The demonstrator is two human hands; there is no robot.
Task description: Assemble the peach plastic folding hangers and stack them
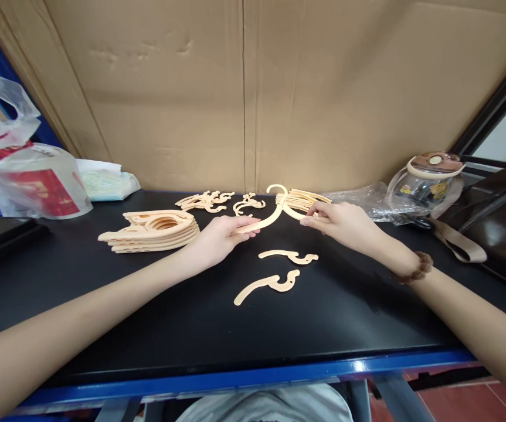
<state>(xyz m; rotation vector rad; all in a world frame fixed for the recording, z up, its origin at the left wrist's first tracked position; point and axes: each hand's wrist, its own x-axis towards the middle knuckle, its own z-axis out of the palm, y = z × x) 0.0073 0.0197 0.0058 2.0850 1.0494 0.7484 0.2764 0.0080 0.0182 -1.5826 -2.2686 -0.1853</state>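
My left hand [220, 237] pinches the left arm of a cream plastic hanger [274, 212], held just above the black table [191, 316]. My right hand [338, 223] grips the hanger's right arm near the hook, over a small stack of similar arms [305, 198]. Two loose cream hanger pieces [288, 256] [268, 286] lie flat on the table just in front of my hands. A stack of finished folded hangers [153, 230] sits to the left of my left hand.
More loose cream parts [206, 201] lie at the back. Plastic bags [24, 176] and a tissue pack [105, 181] sit far left, a lidded clear jar [428, 181], crumpled plastic [367, 202] and a dark brown bag [499, 223] at right. A cardboard wall [253, 88] stands behind.
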